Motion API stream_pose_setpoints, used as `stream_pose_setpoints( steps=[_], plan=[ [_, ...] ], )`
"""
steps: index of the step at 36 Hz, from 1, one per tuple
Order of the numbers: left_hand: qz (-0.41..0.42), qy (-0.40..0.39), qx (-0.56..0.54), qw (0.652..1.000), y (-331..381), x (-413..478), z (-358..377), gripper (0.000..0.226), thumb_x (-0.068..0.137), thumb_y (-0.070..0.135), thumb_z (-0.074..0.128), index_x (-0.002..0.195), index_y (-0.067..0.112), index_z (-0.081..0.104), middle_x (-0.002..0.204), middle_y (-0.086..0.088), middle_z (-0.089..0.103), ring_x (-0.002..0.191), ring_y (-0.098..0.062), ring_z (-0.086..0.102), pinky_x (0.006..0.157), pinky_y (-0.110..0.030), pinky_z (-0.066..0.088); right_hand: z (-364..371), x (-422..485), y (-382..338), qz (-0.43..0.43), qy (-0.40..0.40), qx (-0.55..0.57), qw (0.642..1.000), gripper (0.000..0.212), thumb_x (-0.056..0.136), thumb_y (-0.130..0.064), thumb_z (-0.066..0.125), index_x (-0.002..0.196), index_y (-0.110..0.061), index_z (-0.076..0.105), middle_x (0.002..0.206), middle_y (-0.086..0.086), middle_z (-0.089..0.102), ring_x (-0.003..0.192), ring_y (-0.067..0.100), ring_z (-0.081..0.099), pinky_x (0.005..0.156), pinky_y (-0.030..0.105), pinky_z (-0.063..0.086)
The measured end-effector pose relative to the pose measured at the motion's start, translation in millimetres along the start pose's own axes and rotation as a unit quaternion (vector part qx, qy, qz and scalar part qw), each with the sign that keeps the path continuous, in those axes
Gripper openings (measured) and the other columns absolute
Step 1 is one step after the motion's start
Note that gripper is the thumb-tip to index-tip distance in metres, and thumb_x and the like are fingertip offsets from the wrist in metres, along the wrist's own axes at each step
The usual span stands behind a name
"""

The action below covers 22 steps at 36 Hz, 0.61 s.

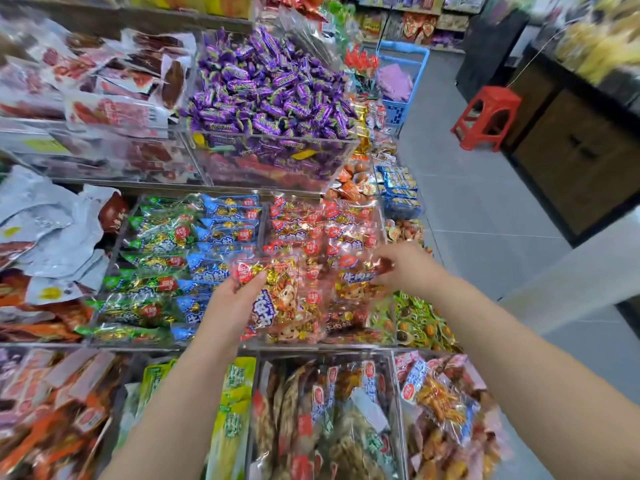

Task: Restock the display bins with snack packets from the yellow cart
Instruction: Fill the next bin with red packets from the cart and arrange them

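Left hand [231, 296] clamped on a red snack packet [273, 292], thumb across its top corner, over the clear bin [322, 341] of matching red packets. Right hand [401, 266] pinching another red packet [360, 275] just beside, above the same bin.

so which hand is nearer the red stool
Right. The right hand is over the red-packet bin on the aisle side, below-left of the red stool; the left hand is farther left, holding a packet.

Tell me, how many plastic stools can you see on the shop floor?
1: a red stool stands on the grey floor at upper right, beside the dark counter. Others may be hidden.
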State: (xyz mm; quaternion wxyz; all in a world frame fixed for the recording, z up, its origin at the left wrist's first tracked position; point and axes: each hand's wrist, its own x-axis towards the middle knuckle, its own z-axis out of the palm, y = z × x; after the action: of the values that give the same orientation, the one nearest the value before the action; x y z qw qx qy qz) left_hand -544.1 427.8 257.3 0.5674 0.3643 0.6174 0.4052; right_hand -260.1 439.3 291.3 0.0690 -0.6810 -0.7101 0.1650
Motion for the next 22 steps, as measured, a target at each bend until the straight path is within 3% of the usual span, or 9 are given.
stream_pose_setpoints(
  steps=[4, 6, 10, 12, 14, 16, 20, 22],
  plan=[
    [0.000, -0.016, 0.020, 1.000, -6, -1, 2, 0.051, 0.089, 0.043, 0.061, 0.135, 0.025, 0.047, 0.089, 0.020, 0.054, 0.079, -0.002, 0.051, 0.076, -0.032, 0.042, 31, 13, -7, -0.038, -0.020, -0.171, 0.984, 0.030, 0.081, -0.033, 0.069, 0.107, -0.023, 0.059, 0.105, 0.001, 0.062, 0.105, 0.025, 0.053, 0.081, 0.036, 0.044],
    [-0.012, -0.026, 0.032, 0.999, -10, -1, 0, 0.033, 0.089, 0.045, 0.062, 0.117, 0.035, 0.048, 0.086, 0.022, 0.054, 0.077, 0.000, 0.051, 0.069, -0.029, 0.043, 43, 14, -9, -0.030, -0.046, -0.215, 0.975, 0.032, 0.083, -0.034, 0.066, 0.111, -0.021, 0.055, 0.110, 0.005, 0.057, 0.107, 0.028, 0.052, 0.084, 0.039, 0.045],
    [-0.034, -0.047, 0.052, 0.997, -16, 2, -2, 0.022, 0.088, 0.046, 0.062, 0.103, 0.033, 0.054, 0.091, 0.014, 0.070, 0.088, -0.010, 0.066, 0.083, -0.040, 0.051, 55, 11, -8, -0.017, -0.048, -0.235, 0.971, 0.042, 0.082, -0.042, 0.066, 0.116, -0.022, 0.053, 0.117, 0.006, 0.050, 0.115, 0.029, 0.045, 0.091, 0.041, 0.040],
    [-0.038, -0.059, 0.051, 0.996, -18, 2, -4, 0.033, 0.088, 0.049, 0.061, 0.112, 0.028, 0.056, 0.099, 0.013, 0.071, 0.096, -0.010, 0.066, 0.088, -0.040, 0.049, 55, 10, -6, -0.013, -0.051, -0.226, 0.973, 0.045, 0.079, -0.045, 0.066, 0.116, -0.022, 0.054, 0.117, 0.005, 0.049, 0.115, 0.027, 0.044, 0.092, 0.041, 0.039],
    [-0.052, -0.074, 0.049, 0.995, -19, 2, -3, 0.059, 0.085, 0.054, 0.060, 0.136, 0.027, 0.047, 0.127, 0.002, 0.062, 0.118, -0.023, 0.057, 0.103, -0.050, 0.041, 52, 8, -4, -0.009, -0.053, -0.195, 0.979, 0.047, 0.078, -0.048, 0.066, 0.116, -0.023, 0.055, 0.115, 0.004, 0.050, 0.113, 0.025, 0.045, 0.090, 0.039, 0.041],
    [-0.054, -0.082, 0.036, 0.994, -18, 3, -1, 0.060, 0.086, 0.054, 0.058, 0.138, 0.027, 0.045, 0.134, -0.002, 0.058, 0.124, -0.027, 0.053, 0.107, -0.054, 0.038, 50, 5, -3, -0.005, -0.058, -0.168, 0.984, 0.051, 0.079, -0.054, 0.062, 0.119, -0.023, 0.054, 0.118, 0.004, 0.051, 0.117, 0.025, 0.043, 0.093, 0.040, 0.042],
    [-0.049, -0.089, 0.010, 0.995, -17, 3, 10, 0.053, 0.091, 0.049, 0.055, 0.138, 0.027, 0.042, 0.124, 0.010, 0.053, 0.117, -0.019, 0.051, 0.107, -0.046, 0.034, 48, -3, -3, 0.003, -0.060, -0.131, 0.990, 0.059, 0.083, -0.055, 0.058, 0.131, -0.024, 0.047, 0.131, 0.005, 0.048, 0.126, 0.025, 0.038, 0.104, 0.042, 0.037],
    [-0.048, -0.095, -0.003, 0.994, -13, -3, 17, 0.057, 0.094, 0.046, 0.054, 0.144, 0.026, 0.035, 0.115, 0.010, 0.055, 0.094, -0.010, 0.051, 0.091, -0.038, 0.042, 45, -10, -5, 0.011, -0.030, -0.064, 0.997, 0.055, 0.085, -0.051, 0.058, 0.132, -0.024, 0.048, 0.135, 0.004, 0.047, 0.131, 0.024, 0.036, 0.107, 0.039, 0.032]
  ],
)
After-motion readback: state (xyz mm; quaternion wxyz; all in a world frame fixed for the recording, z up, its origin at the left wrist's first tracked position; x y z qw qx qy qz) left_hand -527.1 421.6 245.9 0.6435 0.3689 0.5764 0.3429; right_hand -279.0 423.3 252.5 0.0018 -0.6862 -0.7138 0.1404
